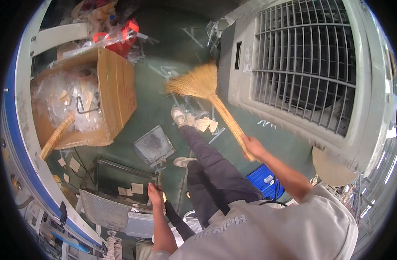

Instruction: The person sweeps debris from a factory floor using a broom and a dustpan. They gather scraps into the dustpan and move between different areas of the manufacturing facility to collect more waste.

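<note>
My right hand (254, 147) is wrapped round the handle of a straw broom (228, 115). The broom slants up and to the left, and its bristles, slightly blurred, are over the floor litter beside the large grey machine. My left hand (155, 193) is closed at the lower middle; whatever it grips, if anything, is hidden. Just beyond it a grey dustpan (154, 146) rests on the green floor, and I cannot tell whether the hand is joined to it. Tan scraps (203, 124) and clear plastic strips lie near my forward shoe (179, 117).
A cardboard box (116, 93) full of clear plastic waste stands at the left, with another straw handle (57, 135) sticking out. The grilled machine (304, 65) fills the right. A dark-framed metal stand (105, 208) is at lower left. A blue crate (265, 178) sits by my right leg.
</note>
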A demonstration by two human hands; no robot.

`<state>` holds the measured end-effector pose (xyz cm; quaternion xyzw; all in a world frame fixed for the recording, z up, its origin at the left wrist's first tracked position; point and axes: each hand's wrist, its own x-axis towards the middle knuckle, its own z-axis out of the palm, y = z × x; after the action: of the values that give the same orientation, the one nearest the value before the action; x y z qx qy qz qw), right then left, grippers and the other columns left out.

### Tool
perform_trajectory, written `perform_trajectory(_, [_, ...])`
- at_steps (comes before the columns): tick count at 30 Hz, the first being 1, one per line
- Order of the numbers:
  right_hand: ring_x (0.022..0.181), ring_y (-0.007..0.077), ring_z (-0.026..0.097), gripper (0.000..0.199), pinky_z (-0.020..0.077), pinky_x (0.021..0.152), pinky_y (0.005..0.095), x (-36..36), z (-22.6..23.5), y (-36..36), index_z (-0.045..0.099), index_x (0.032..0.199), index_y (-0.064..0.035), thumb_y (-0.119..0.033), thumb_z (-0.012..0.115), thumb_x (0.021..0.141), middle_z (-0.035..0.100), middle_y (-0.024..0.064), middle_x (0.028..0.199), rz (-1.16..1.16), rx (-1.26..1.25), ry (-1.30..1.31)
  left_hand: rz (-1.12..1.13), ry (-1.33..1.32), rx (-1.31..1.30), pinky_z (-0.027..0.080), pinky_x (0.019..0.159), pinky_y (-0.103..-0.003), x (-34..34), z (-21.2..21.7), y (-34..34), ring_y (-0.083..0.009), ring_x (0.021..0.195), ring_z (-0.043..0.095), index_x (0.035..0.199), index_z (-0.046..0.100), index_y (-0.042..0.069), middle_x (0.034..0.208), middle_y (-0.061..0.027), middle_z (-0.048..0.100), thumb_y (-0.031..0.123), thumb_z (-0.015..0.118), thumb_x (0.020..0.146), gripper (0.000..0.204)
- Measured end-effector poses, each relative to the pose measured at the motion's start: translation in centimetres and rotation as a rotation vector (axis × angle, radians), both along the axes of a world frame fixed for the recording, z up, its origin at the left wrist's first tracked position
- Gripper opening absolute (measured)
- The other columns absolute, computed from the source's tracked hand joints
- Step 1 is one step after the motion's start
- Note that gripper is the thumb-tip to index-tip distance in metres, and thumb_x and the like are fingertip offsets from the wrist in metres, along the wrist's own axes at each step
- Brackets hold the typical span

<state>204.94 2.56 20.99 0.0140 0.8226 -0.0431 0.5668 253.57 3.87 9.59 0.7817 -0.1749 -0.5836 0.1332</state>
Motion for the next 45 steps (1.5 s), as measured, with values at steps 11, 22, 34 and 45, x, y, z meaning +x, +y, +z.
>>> perform_trajectory(11, [0.041, 0.0194, 0.050, 0.057, 0.0455, 0.038, 0.0340, -5.3, -17.5, -12.0, 0.047, 0.090, -0.0072, -0.060, 0.025, 0.094, 0.051, 0.0076, 0.057, -0.437, -0.252, -0.176, -0.129, 0.118, -0.083, 0.043, 0.054, -0.032, -4.2, -1.3, -8.4, -0.0169, 0.056, 0.048, 0.075, 0.042, 0.007, 0.062, -0.0059, 0.047, 0.037, 0.033, 0.099, 0.040])
perform_trajectory(22, [0.039, 0.0179, 0.050, 0.057, 0.0416, 0.033, 0.0297, 3.7, 1.1, -6.1, 0.046, 0.099, -0.0096, -0.062, 0.025, 0.093, 0.052, 0.0090, 0.061, -0.505, -0.185, -0.263, -0.046, 0.137, -0.058, 0.042, 0.059, -0.032, -4.3, -2.4, -6.3, -0.0165, 0.060, 0.046, 0.075, 0.041, 0.008, 0.065, -0.0059, 0.045, 0.034, 0.035, 0.098, 0.036])
perform_trajectory(34, [0.042, 0.0171, 0.046, 0.056, 0.0428, 0.036, 0.0295, 10.1, 3.5, -2.6, 0.045, 0.095, -0.0108, -0.062, 0.025, 0.093, 0.051, 0.0081, 0.063, -0.918, 0.090, -0.562, 0.028, 0.192, -0.117, 0.041, 0.055, -0.031, -3.4, -3.1, -5.0, -0.0165, 0.057, 0.046, 0.074, 0.042, 0.007, 0.061, -0.0056, 0.045, 0.034, 0.035, 0.098, 0.037])
perform_trajectory(45, [0.041, 0.0189, 0.046, 0.065, 0.0428, 0.036, 0.0330, 11.3, -9.6, -6.3, 0.042, 0.085, -0.0055, -0.066, 0.019, 0.091, 0.048, 0.0080, 0.059, -0.900, -0.050, -0.452, -0.111, 0.160, -0.172, 0.040, 0.055, -0.030, -4.4, -2.7, -6.6, -0.0150, 0.057, 0.046, 0.071, 0.041, 0.006, 0.062, -0.0050, 0.046, 0.034, 0.033, 0.099, 0.040])
